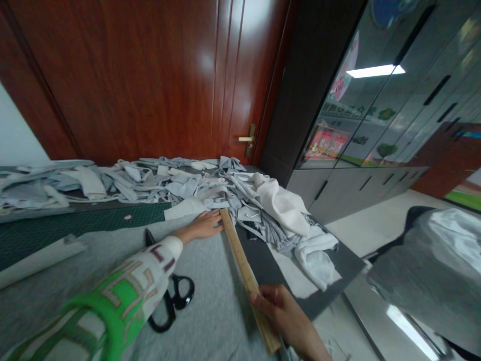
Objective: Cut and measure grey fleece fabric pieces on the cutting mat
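Observation:
A wooden ruler [242,260] lies along the right edge of a spread grey fabric [210,281]. My left hand [206,224] rests flat on the cloth near the ruler's far end, fingers stretched out and fingertips at its edge. Around the ruler's near part my right hand [280,313] is closed, thumb on top; its lower fingers are partly hidden. Black-handled scissors [183,293] lie on the fabric, partly covered by my left sleeve [131,286], with a dark tip showing beyond it.
Grey and white fabric scraps [180,183] heap along the table's back and right side. A green cutting mat [124,218] shows beneath the fabric. Behind stands a brown door [150,75]; glass-fronted cabinets [361,120] are at right. A grey-covered bundle [432,271] stands beyond the table's right edge.

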`<move>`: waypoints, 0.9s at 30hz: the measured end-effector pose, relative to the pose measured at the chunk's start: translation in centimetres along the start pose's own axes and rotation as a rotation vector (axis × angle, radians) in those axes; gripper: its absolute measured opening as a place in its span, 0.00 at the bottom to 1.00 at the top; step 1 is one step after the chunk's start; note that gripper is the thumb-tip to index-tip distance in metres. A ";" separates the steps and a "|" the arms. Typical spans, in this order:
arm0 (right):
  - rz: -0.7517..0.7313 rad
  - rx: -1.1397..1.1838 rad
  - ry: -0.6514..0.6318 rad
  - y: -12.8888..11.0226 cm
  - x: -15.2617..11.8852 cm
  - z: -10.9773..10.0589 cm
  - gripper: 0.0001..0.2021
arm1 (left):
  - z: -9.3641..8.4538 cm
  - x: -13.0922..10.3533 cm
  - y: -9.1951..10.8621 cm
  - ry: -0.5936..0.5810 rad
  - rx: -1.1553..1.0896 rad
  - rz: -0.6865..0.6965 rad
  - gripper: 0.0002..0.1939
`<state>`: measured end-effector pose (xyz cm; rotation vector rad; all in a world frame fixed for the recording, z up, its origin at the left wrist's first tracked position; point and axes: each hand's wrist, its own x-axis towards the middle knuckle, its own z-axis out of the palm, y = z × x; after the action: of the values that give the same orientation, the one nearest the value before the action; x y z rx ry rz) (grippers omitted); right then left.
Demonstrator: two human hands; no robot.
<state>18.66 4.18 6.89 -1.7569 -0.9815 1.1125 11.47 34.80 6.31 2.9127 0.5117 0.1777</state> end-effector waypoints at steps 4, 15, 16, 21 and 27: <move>-0.008 -0.062 0.009 0.0 0.0 0.2 0.27 | 0.0 -0.2 -0.2 0.009 -0.018 0.012 0.22; -0.003 -0.352 0.145 0.6 -0.8 0.6 0.25 | 0.8 -0.5 -0.3 0.027 -0.034 -0.005 0.26; 0.000 -0.361 0.163 0.8 -0.9 0.4 0.25 | 0.8 -0.6 -0.2 0.030 -0.035 -0.002 0.27; 0.004 -0.292 0.198 0.9 -1.8 -1.1 0.29 | 0.5 -1.3 0.7 0.076 -0.036 0.010 0.28; -0.046 -0.172 0.262 -1.0 -1.5 -3.7 0.30 | -0.1 -1.7 2.4 0.082 -0.026 -0.023 0.27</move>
<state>21.43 2.35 9.29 -1.9494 -0.9729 0.7633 10.65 31.98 6.73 2.8821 0.5514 0.2999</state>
